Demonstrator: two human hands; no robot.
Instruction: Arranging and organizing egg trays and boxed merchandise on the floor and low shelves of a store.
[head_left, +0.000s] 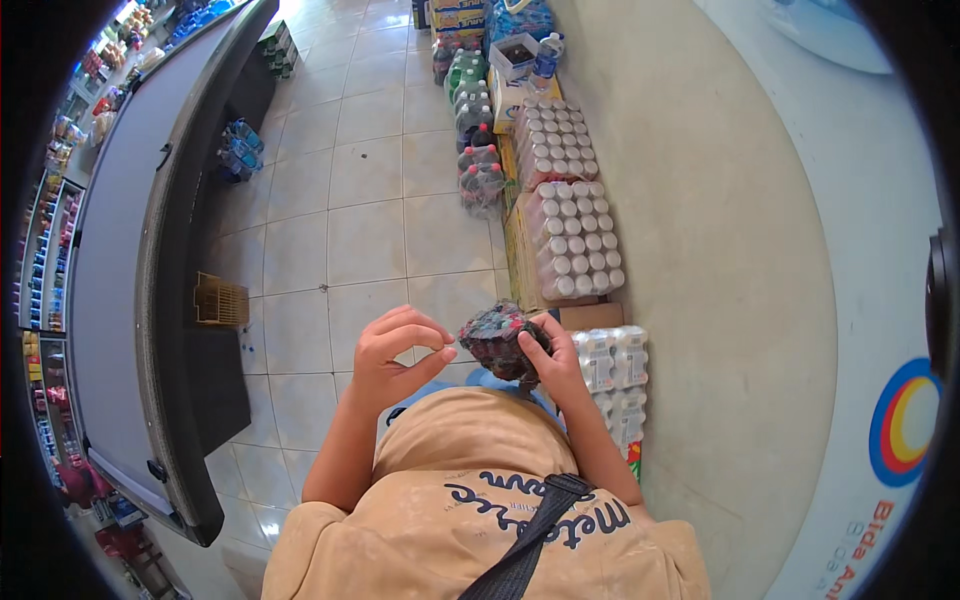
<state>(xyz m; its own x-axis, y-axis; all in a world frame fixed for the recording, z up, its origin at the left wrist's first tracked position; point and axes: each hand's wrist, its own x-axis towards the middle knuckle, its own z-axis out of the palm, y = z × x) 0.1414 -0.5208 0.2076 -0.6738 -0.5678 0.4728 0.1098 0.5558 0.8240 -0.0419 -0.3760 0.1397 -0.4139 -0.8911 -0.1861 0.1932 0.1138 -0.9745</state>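
Note:
In front of my belly, my right hand grips a dark, rough-textured bundle of multicoloured fabric, with the thumb pressed on its near side. Red, green and grey flecks show across its surface. Just left of the bundle is my left hand, its thumb and forefinger curved into a loop with the tips close together. Whether something thin is pinched between those tips is too small to tell. The left fingertips come near the bundle's left edge; a touch cannot be made out.
A pool table stands at left, a yellow plastic crate by its base. Shrink-wrapped can packs and soda bottles line the wall at right. More wrapped cans stand beside my right forearm. Tiled floor lies between.

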